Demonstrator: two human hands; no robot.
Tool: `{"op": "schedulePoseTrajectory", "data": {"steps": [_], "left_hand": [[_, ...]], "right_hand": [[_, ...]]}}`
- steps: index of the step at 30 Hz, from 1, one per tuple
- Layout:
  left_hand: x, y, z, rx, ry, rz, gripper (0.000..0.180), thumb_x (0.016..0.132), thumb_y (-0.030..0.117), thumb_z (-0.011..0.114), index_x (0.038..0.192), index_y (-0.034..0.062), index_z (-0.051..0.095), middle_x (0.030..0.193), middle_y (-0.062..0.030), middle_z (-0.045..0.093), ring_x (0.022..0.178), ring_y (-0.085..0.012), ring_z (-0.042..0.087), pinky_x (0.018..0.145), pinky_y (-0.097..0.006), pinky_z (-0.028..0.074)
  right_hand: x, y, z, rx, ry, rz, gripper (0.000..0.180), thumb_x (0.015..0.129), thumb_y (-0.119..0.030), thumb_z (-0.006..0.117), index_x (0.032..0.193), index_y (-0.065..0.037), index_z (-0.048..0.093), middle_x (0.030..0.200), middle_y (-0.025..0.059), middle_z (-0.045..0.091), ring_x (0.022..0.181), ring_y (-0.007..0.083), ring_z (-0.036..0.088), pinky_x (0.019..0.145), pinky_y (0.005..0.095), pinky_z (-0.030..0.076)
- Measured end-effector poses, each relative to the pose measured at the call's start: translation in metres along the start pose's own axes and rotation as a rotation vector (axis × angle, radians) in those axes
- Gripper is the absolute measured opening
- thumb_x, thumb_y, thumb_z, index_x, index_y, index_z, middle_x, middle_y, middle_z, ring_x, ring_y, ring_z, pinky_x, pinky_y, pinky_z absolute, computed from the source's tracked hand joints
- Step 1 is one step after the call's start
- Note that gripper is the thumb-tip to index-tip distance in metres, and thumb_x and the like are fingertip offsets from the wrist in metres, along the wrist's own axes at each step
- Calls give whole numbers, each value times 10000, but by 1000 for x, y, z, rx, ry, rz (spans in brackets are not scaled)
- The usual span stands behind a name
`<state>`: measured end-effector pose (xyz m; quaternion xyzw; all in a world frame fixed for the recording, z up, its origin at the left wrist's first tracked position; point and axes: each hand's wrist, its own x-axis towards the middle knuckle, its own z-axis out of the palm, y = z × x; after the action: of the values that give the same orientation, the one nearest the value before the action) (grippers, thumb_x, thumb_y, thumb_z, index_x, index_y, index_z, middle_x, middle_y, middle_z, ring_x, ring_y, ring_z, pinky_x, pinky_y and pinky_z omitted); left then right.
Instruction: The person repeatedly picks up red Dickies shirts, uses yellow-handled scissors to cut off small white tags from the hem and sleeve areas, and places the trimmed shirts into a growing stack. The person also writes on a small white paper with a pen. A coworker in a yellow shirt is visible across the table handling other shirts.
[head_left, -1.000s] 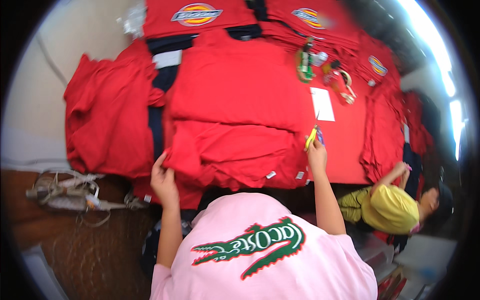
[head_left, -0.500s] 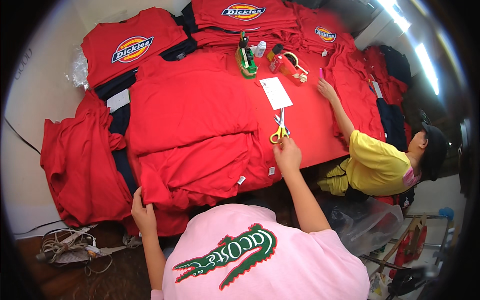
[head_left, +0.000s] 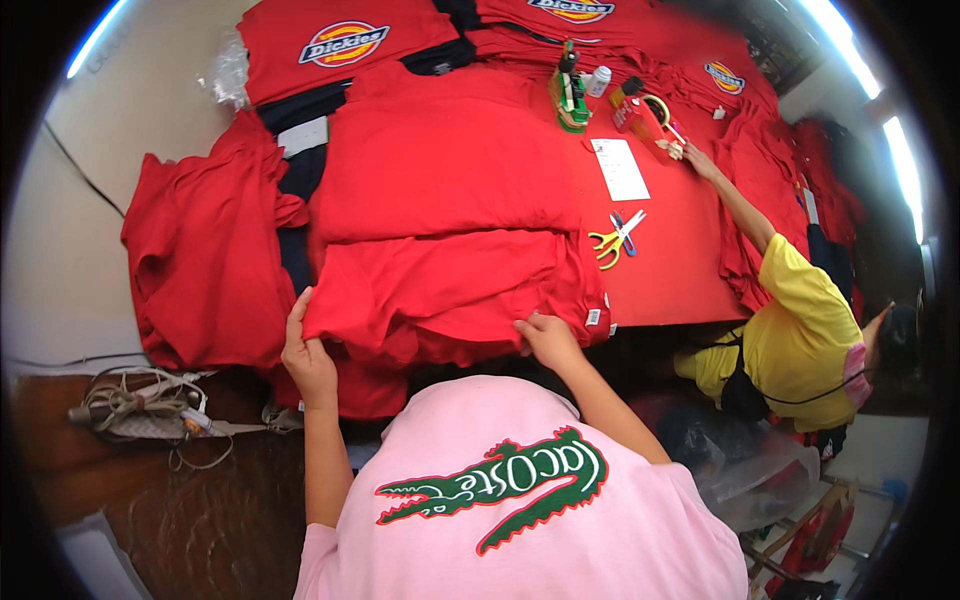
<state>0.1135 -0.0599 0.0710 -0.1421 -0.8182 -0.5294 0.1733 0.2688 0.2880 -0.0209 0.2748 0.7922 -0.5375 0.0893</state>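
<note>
A stack of red shirts (head_left: 440,160) lies in front of me, and the near part of the top one is loosely rumpled. My left hand (head_left: 310,352) grips the left corner of this near edge, thumb and fingers closed on the cloth. At the right part of the same edge, my right hand (head_left: 549,340) pinches the fabric between thumb and fingers. To the right of the stack, yellow-handled scissors (head_left: 607,247) lie on the red tabletop (head_left: 680,260), crossing a small blue-handled tool (head_left: 626,236).
Beyond the scissors are a white paper (head_left: 620,170), a green tape dispenser (head_left: 570,100), a white bottle (head_left: 599,81) and a red tape dispenser (head_left: 640,120). A co-worker in yellow (head_left: 805,325) reaches in from the right. Cables (head_left: 150,400) lie at lower left.
My right hand has left the scissors on the table and moved left to the shirt's near edge. The co-worker's hand has moved to the red tape dispenser. The view has shifted.
</note>
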Motion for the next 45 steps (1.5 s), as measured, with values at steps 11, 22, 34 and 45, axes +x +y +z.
{"op": "schedulePoseTrajectory", "data": {"steps": [11, 22, 34, 45], "left_hand": [[-117, -101, -72, -52, 28, -559, 399, 1052, 45, 402, 1376, 28, 634, 1114, -120, 736, 870, -158, 716, 792, -284, 560], [-135, -134, -46, -122, 60, -820, 294, 1078, 169, 465, 1260, 36, 654, 928, -60, 739, 635, -132, 702, 546, -247, 505], [-62, -129, -83, 132, -427, -992, 292, 993, 286, 601, 1005, 28, 738, 873, -44, 754, 710, -147, 715, 606, -276, 494], [223, 2, 32, -796, -322, -370, 434, 1073, 302, 555, 1428, 51, 547, 1407, -112, 618, 1269, -227, 606, 1074, -409, 470]], "right_hand": [[-99, 50, -119, 343, -115, -18, 253, 985, -51, 553, 766, 40, 641, 947, 186, 763, 788, 206, 744, 706, 286, 540], [-50, 64, -24, 159, -10, 286, 484, 999, -436, 679, 1192, 8, 685, 919, 115, 760, 682, 166, 720, 550, 286, 529], [-10, 58, -41, 37, -273, 333, 371, 984, -340, 717, 962, 29, 741, 831, 94, 748, 641, 153, 692, 566, 289, 551], [79, -147, -169, 1015, 85, -426, 317, 1027, -219, 609, 1285, -35, 603, 1272, 112, 674, 1094, 256, 680, 908, 408, 544]]}}
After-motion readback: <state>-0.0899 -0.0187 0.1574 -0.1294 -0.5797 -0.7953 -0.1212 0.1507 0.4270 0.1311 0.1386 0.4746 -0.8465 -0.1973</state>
